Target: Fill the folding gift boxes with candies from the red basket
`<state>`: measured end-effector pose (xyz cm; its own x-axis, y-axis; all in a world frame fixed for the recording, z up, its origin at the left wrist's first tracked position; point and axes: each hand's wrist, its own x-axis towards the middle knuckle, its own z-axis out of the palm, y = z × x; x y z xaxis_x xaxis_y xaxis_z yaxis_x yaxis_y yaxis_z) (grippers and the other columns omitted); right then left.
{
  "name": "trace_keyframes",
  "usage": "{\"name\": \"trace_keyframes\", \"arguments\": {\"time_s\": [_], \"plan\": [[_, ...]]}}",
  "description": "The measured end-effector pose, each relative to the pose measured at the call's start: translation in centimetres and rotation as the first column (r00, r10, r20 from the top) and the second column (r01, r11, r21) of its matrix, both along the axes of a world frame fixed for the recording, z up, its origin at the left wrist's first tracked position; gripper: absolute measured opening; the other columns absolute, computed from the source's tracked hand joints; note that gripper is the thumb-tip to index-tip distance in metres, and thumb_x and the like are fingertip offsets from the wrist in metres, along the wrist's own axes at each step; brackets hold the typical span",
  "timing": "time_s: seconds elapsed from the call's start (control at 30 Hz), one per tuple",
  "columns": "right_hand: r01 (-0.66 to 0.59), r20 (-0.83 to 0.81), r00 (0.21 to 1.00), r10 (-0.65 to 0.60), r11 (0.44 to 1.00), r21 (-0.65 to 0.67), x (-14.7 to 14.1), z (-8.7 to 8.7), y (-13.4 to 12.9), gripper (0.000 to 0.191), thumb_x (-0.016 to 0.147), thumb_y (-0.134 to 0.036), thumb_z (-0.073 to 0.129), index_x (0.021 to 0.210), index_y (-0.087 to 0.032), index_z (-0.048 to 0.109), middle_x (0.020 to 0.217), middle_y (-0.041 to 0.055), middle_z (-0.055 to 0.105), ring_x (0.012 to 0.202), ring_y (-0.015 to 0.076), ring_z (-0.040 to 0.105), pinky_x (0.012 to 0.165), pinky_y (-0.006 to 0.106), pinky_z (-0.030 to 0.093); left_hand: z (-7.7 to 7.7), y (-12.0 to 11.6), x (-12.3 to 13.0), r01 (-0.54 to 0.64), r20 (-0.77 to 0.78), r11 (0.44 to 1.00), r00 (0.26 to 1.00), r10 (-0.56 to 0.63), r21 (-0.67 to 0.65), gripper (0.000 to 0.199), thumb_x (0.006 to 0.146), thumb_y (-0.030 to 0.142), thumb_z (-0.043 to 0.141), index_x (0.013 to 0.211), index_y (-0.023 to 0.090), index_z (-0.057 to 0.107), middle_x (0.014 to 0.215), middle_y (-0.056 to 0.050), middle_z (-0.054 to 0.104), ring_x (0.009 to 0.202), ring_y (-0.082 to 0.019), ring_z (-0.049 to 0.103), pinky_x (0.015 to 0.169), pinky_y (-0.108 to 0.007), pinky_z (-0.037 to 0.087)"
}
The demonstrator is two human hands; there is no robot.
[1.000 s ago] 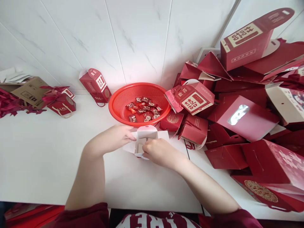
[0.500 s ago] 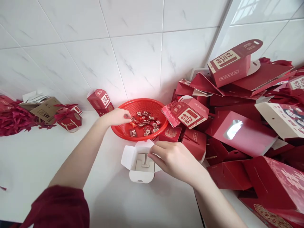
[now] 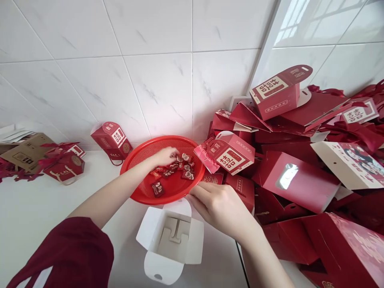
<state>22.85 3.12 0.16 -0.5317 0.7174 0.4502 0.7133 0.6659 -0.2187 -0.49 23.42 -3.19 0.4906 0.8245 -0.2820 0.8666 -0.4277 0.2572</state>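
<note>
A red plastic basket (image 3: 141, 194) with wrapped candies (image 3: 188, 172) stands against the tiled wall. My left hand (image 3: 168, 156) reaches down into it, its fingers curled among the candies; whether one is between the fingertips is hidden. At the basket's front right rim is my right hand (image 3: 210, 200), its thumb and fingers pinching the rim. Just in front of the basket, an open box (image 3: 172, 238) with a white inside has its flaps spread, and nothing lies in it.
Red gift boxes (image 3: 297, 180) are heaped on the right. A closed red box (image 3: 112, 141) stands left of the basket, with another red box (image 3: 66, 166) and a brown carton (image 3: 27, 152) farther left.
My left hand has moved from the basket's left rim in among the candies. My right hand has left the box's edge for the basket rim. The basket is tilted toward me, and the view has shifted.
</note>
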Motion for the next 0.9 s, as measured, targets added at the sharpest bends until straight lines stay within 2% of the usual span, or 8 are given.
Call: {"name": "trace_keyframes", "arguments": {"time_s": [0.07, 0.13, 0.23, 0.33, 0.5, 0.63, 0.77, 0.9], "plan": [[0.005, -0.002, 1.0, -0.006, 1.0, -0.014, 0.1, -0.1, 0.1, 0.029, 0.102, -0.021, 0.043, 0.076, -0.017, 0.057, 0.066, -0.0006, 0.052, 0.057, 0.012, 0.04, 0.051, 0.028, 0.019, 0.0, 1.7, -1.3, -0.095, 0.039, 0.986, 0.995, 0.09, 0.134, 0.053, 0.1, 0.03, 0.027, 0.148, 0.01, 0.033, 0.153, -0.017, 0.038, 0.14, -0.025, 0.037, 0.117, -0.035, 0.026], [0.019, 0.002, 1.0, -0.019, 0.999, -0.026, 0.1, -0.3, 0.2, 0.029, 0.102, -0.021, 0.044, 0.076, -0.017, 0.057, 0.065, -0.0006, 0.053, 0.056, 0.0119, 0.04, 0.051, 0.029, 0.019, -0.6, 3.0, -2.2, -0.145, 0.037, 0.975, 0.989, 0.141, 0.169, 0.061, 0.099, 0.042, 0.031, 0.15, 0.008, 0.029, 0.156, -0.02, 0.032, 0.143, -0.029, 0.032, 0.119, -0.038, 0.022], [0.041, 0.015, 0.999, -0.04, 0.998, -0.041, 0.0, -0.4, 0.4, 0.029, 0.101, -0.023, 0.046, 0.075, -0.017, 0.056, 0.066, -0.0004, 0.054, 0.056, 0.0116, 0.042, 0.051, 0.028, 0.017, -2.3, 4.4, -2.8, -0.101, -0.034, 0.992, 0.994, 0.103, 0.07, 0.099, 0.07, 0.061, 0.071, 0.15, 0.015, 0.035, 0.158, -0.018, 0.03, 0.144, -0.036, 0.03, 0.117, -0.038, 0.028], [0.046, 0.047, 0.998, -0.043, 0.998, -0.053, -0.2, -0.5, 0.6, 0.028, 0.1, -0.023, 0.048, 0.074, -0.017, 0.055, 0.066, -0.0004, 0.054, 0.057, 0.0114, 0.043, 0.051, 0.029, 0.016, -3.8, 5.8, -2.8, -0.002, -0.1, 0.997, 0.995, -0.006, -0.074, 0.119, 0.047, 0.056, 0.084, 0.151, 0.024, 0.037, 0.159, -0.013, 0.033, 0.144, -0.036, 0.033, 0.116, -0.038, 0.03], [0.07, 0.081, 0.995, -0.065, 0.995, -0.067, -0.2, -0.4, 0.7, 0.028, 0.1, -0.022, 0.048, 0.074, -0.017, 0.056, 0.065, -0.0003, 0.054, 0.056, 0.0112, 0.044, 0.051, 0.029, 0.015, -4.6, 7.5, -3.2, 0.005, -0.111, 0.998, 0.994, -0.012, -0.068, 0.103, 0.055, 0.054, 0.078, 0.147, 0.02, 0.044, 0.151, -0.015, 0.045, 0.134, -0.035, 0.045, 0.111, -0.038, 0.036], [0.072, 0.084, 0.994, -0.066, 0.995, -0.071, -0.2, -0.5, 0.7, 0.027, 0.1, -0.023, 0.048, 0.075, -0.017, 0.055, 0.066, -0.0006, 0.055, 0.056, 0.0111, 0.044, 0.05, 0.028, 0.015, -4.1, 7.5, -3.4, -0.03, -0.096, 1.0, 0.995, 0.029, -0.009, 0.07, 0.059, 0.045, 0.075, 0.122, 0.018, 0.063, 0.121, -0.011, 0.067, 0.103, -0.027, 0.063, 0.088, -0.03, 0.047], [0.067, 0.083, 0.995, -0.061, 0.995, -0.069, -0.2, -0.5, 0.6, 0.027, 0.101, -0.026, 0.048, 0.077, -0.017, 0.056, 0.067, -0.0005, 0.055, 0.058, 0.0113, 0.045, 0.051, 0.029, 0.015, -2.5, 6.7, -3.3, -0.03, -0.052, 0.998, 0.998, 0.033, 0.055, 0.027, 0.067, 0.045, 0.068, 0.075, 0.019, 0.067, 0.077, -0.003, 0.068, 0.076, -0.019, 0.059, 0.071, -0.027, 0.043], [0.083, 0.089, 0.993, -0.075, 0.993, -0.088, 0.0, -0.2, 0.2, 0.027, 0.101, -0.024, 0.045, 0.079, -0.017, 0.058, 0.07, 0.0005, 0.059, 0.058, 0.0112, 0.046, 0.051, 0.028, 0.016, 0.5, 4.8, -3.1, -0.051, 0.028, 0.995, 0.998, 0.048, 0.09, 0.031, 0.073, 0.047, 0.063, 0.063, 0.018, 0.061, 0.062, 0.0, 0.059, 0.065, -0.015, 0.053, 0.063, -0.026, 0.038]]}}
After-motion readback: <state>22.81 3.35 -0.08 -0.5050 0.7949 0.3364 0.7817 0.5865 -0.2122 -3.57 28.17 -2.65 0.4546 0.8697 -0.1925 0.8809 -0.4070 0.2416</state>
